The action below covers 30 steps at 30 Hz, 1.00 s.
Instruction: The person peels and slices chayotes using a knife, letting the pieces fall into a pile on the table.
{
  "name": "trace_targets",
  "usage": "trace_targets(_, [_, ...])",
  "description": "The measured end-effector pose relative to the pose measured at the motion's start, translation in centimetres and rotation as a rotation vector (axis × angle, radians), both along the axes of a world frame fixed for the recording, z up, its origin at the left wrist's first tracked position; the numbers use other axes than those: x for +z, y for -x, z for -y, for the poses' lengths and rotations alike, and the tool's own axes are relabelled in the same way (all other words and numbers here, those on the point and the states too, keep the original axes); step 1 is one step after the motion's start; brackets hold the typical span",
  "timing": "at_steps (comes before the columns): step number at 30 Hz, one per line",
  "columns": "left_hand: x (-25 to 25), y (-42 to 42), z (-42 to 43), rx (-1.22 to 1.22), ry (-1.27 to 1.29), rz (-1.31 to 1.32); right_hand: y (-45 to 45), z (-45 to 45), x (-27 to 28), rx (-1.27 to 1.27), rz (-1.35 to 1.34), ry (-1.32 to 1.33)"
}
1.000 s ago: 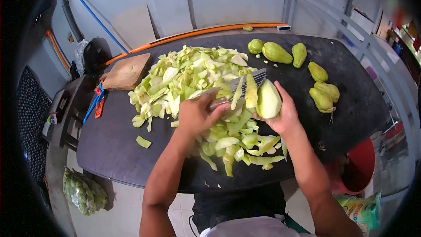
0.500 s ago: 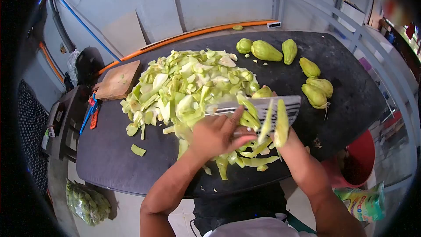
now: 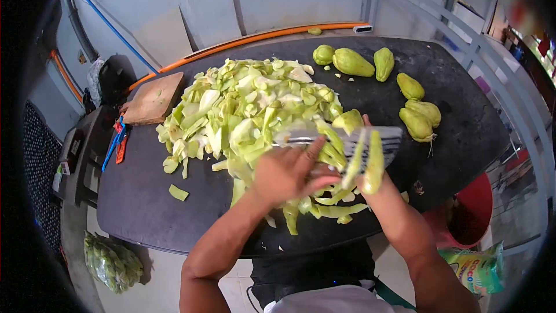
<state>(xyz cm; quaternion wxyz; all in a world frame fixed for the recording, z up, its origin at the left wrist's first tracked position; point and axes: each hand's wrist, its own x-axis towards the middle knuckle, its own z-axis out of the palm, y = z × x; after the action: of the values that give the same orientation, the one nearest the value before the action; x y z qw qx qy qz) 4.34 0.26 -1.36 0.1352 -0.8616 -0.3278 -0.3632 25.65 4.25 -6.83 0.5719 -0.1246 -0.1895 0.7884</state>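
My left hand (image 3: 289, 174) grips the handle of a wide knife (image 3: 382, 144), whose blade has dark stripes or slots and points right. Strips of green peel (image 3: 375, 162) cling to the blade. Behind the blade is my right hand (image 3: 377, 190), mostly hidden, with a fingertip showing above the edge beside a chayote (image 3: 348, 120) that it holds. A large heap of pale green peels and slices (image 3: 249, 98) covers the middle of the dark table (image 3: 145, 197), and more strips lie below my hands.
Several whole chayotes (image 3: 353, 62) lie at the back and right of the table. A wooden board (image 3: 153, 98) and an orange-handled tool (image 3: 121, 149) are at the left. On the floor are a red bucket (image 3: 478, 208), a filled plastic bag (image 3: 113, 261) and a printed bag (image 3: 478, 269).
The knife has swung across to the right, over my right hand, and now covers most of it. The pale peeled side of the chayote no longer shows. The view has shifted slightly.
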Motion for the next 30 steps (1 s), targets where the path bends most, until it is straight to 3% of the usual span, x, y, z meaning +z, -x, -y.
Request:
trace_targets(3, [-0.8, 2.0, -1.5, 0.016, 0.045, 0.119, 0.6, -1.6, 0.7, -0.169, 0.182, 0.113])
trace_targets(7, [0.4, 1.0, 0.1, 0.011, 0.029, -0.003, 1.0, -0.8, 0.9, -0.127, 0.266, -0.167])
trace_targets(11, [0.2, 0.5, 0.0, -0.030, 0.006, 0.003, 0.9, -0.2, 2.1, 0.187, -0.174, -0.214])
trace_targets(13, [0.7, 0.6, 0.2, -0.028, 0.009, -0.023, 0.7, -0.6, 2.3, 0.242, -0.200, -0.137])
trace_targets(16, [0.4, 1.2, -0.1, -0.045, 0.014, 0.003, 0.6, -0.5, 2.4, 0.097, 0.074, -0.088])
trace_targets(21, [0.9, 0.4, 0.8, -0.070, -0.010, -0.052, 1.2, -2.0, 2.2, 0.432, -0.373, -0.198])
trace_targets(25, [0.8, 1.2, 0.2, -0.044, -0.023, -0.078, 0.7, -2.1, 2.3, 0.423, -0.323, -0.072])
trace_targets(28, [0.1, 3.5, -1.3, 0.009, 0.057, 0.005, 0.5, -1.3, 2.8, 0.103, 0.047, 0.094])
trace_targets(30, [0.5, 3.8, -1.1, 0.015, 0.118, 0.011, 0.9, -1.7, 3.0, 0.039, 0.020, 0.112])
